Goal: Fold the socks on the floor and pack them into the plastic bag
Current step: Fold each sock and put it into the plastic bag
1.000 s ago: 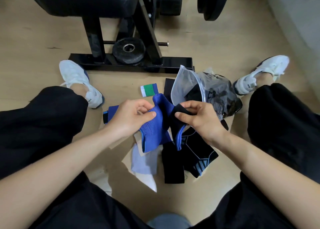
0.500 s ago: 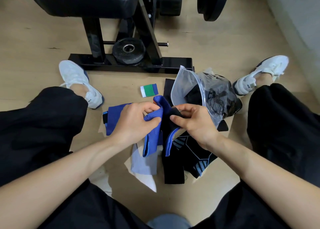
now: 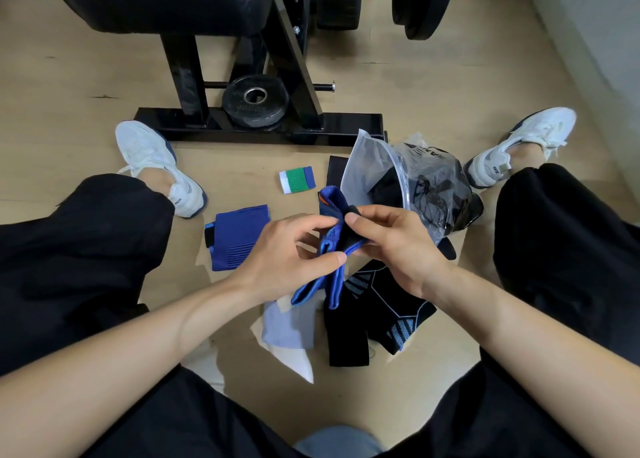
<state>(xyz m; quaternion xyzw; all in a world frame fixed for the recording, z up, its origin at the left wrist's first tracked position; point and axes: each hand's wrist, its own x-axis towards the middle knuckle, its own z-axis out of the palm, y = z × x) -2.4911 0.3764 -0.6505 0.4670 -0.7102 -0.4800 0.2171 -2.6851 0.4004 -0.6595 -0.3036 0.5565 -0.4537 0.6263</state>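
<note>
Left hand (image 3: 294, 253) and right hand (image 3: 398, 246) pinch the blue sock (image 3: 330, 203); the plastic bag (image 3: 367, 170) gapes just beyond, rightward.

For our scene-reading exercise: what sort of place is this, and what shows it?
Probably a home gym or workout room: a padded bench on a black frame, a small weight plate by its base, and larger plates beyond.

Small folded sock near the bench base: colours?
The small folded sock is banded white, green, blue; head view shows it best.
</note>
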